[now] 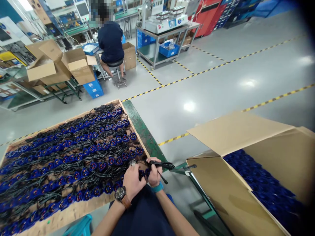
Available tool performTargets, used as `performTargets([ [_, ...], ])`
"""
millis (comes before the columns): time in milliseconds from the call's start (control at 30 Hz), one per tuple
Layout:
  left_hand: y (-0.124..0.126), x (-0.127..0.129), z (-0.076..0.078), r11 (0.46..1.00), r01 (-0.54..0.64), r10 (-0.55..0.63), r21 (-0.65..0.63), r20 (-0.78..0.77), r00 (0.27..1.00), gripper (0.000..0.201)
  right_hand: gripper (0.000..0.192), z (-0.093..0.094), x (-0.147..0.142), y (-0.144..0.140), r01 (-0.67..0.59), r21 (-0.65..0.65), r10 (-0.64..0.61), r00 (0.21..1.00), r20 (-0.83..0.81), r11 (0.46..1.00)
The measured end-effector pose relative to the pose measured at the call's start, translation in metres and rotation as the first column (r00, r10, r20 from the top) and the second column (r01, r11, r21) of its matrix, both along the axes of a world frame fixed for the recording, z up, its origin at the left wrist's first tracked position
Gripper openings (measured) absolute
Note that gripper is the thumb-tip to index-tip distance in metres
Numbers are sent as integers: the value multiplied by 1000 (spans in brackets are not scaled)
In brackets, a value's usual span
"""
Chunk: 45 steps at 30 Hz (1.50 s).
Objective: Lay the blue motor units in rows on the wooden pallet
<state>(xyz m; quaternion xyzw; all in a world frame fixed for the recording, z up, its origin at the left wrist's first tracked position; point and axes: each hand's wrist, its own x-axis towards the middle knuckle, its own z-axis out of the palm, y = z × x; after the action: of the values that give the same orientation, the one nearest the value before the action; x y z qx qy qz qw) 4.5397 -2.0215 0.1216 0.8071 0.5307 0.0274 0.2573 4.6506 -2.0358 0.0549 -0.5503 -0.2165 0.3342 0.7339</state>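
My right hand (155, 173), with a teal band at the wrist, is closed around a bundled black cable (165, 165). The cable's ends stick out to the right, past the tray's edge. Close beside it, my left hand (133, 180), wearing a watch, has its fingers curled at the tray's near right corner; what they grip is hidden. Under both hands lies a shallow wooden tray (134, 126), filled with rows of round blue housings (112, 160) that show coloured wires inside. Coils of black cable (73, 164) lie between the rows.
At right stands an open cardboard box (209, 183) full of blue parts (261, 183). The tray rests on a green table (145, 134). A teal stool (80, 226) is below it. Farther off, a person (110, 41) sits near cartons (81, 67) and a metal cart (155, 54).
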Motion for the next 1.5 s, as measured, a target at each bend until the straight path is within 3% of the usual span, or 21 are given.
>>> performTargets([
  [133, -7, -1, -7, 999, -6, 6, 31, -4, 1000, 29, 13, -1, 0, 7, -45, 14, 45, 999, 27, 999],
  [267, -12, -3, -1, 997, -18, 16, 80, 34, 999, 31, 14, -2, 0, 8, -56, 14, 55, 997, 47, 998],
  [467, -26, -2, 1, 999, -27, 24, -42, -64, 998, 27, 17, -13, -4, 11, -40, 11, 39, 995, 90, 999],
  [633, -28, 9, -7, 994, -108, 108, 13, -113, 988, 22, 16, -13, -5, 20, -51, 33, 48, 994, 95, 998],
  [967, -23, 18, 5, 985, -170, 158, -38, -218, 963, 22, 13, -1, -4, 30, -141, 63, 138, 989, 53, 988],
  [1200, -20, 22, 6, 978, -204, 185, -45, -267, 946, 27, 13, -2, -2, 29, -181, 64, 180, 983, 20, 981],
  [1500, -13, 30, 19, 960, -259, 214, -110, -315, 925, 25, 13, -4, -1, 28, -210, 62, 210, 978, 15, 976],
])
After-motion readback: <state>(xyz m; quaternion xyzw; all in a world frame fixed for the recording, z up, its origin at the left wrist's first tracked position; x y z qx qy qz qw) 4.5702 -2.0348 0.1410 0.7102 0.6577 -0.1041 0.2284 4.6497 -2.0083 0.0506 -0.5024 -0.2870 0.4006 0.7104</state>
